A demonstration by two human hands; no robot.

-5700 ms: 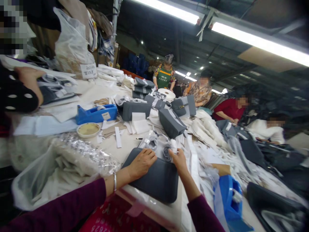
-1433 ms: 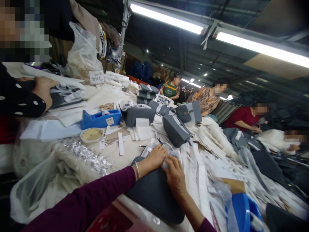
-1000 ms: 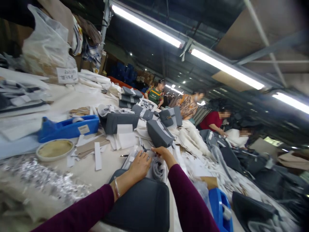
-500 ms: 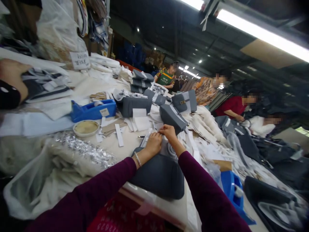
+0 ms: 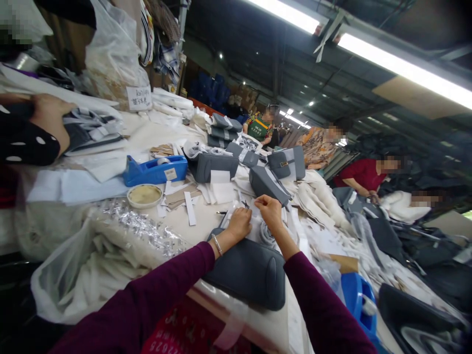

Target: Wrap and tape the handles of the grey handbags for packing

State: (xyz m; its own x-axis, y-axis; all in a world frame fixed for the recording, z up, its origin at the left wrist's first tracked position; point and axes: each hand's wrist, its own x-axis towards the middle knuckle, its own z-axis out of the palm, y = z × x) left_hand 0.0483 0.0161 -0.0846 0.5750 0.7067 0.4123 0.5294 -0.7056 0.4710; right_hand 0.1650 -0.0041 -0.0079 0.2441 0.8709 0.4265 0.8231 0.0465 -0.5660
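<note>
A dark grey bag [image 5: 250,275] lies on its side at the near edge of the table, right below my hands. My left hand [image 5: 239,224], with a bracelet at the wrist, is closed just above the bag's far side. What it holds is hidden, though a small dark tip shows beyond its fingers. My right hand [image 5: 270,212] is beside it, a little apart, thumb and fingers pinched together; anything between them is too small to make out. Rolled white-grey material [image 5: 266,233] sits under my right hand, against the bag.
More grey bags [image 5: 268,185] and stacked white papers [image 5: 221,186] lie beyond my hands. Left are a blue tape dispenser [image 5: 157,169] and a round dish [image 5: 144,195]; another blue dispenser [image 5: 358,300] stands right. A co-worker's hand [image 5: 51,115] is far left; several people work opposite.
My hands have drawn slightly apart from where they met, the right one shifting away from the left. The whole view has swung a little left. The grey bag stays in place.
</note>
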